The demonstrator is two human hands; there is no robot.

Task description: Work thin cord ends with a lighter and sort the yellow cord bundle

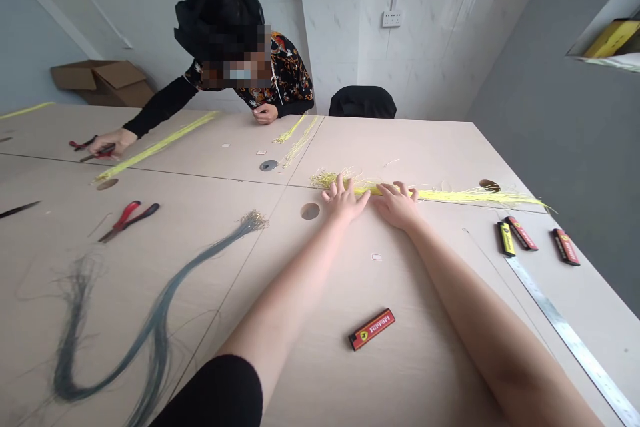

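- Yellow wire bundle (450, 196) lies lengthwise across the far part of the worktop (425, 153), its strands loose and frayed at both ends.
- Left hand (344, 201): open, palm down, fingers spread; fingertips rest on the bundle's left part, no grip.
- Right hand (397, 205): open, palm down, fingers slightly spread; rests on the bundle just beside the left hand, no grip.
- Ferrari lighter (371, 329): red and black, lies on the worktop below and between the forearms.
- Three similar lighters (521, 233) stand apart at right, near the end of a steel ruler (570, 340).
- Grey wire bundle (160, 320): long curved loop on the worktop at left.
- Red-handled pliers (129, 220) lie beside that bundle.
- Co-worker (290, 73) leans over the far side, wearing a patterned top.
- Co-worker's hand (113, 141) lies on a second pair of pliers (97, 152), near a second yellow bundle (157, 145).
- Co-worker's other hand (265, 113) rests on the worktop edge.
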